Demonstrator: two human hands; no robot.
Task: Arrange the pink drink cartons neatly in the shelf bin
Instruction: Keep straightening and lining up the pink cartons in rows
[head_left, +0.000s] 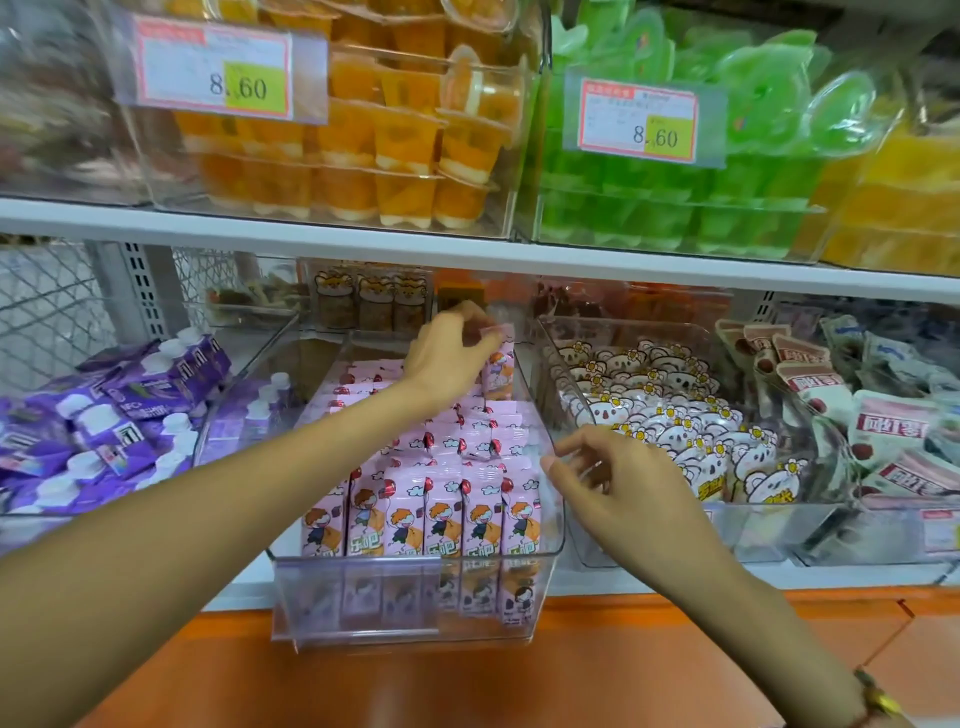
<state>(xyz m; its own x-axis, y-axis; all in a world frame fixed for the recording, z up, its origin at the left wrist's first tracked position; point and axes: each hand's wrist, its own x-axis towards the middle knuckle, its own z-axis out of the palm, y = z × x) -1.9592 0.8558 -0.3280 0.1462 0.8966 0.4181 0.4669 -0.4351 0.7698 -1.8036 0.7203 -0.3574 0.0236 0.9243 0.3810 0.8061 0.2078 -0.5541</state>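
Forearms frame the clear shelf bin (550, 545): front rows of pink drink cartons (447, 514) stand upright and aligned, rows behind look mostly packed, so I'd judge the job well along with only the back right corner left. Left hand (447, 353) reaches to that corner, pinching one raised carton (498, 364) by its top. Right hand (618, 478) hovers at the bin's right wall, fingers loosely curled, holding nothing.

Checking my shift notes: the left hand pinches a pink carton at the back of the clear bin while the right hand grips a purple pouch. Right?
Not quite. The left hand does pinch a pink carton at the back of the clear bin, but the right hand holds nothing; it hovers over the bin's right wall, as the head view shows.
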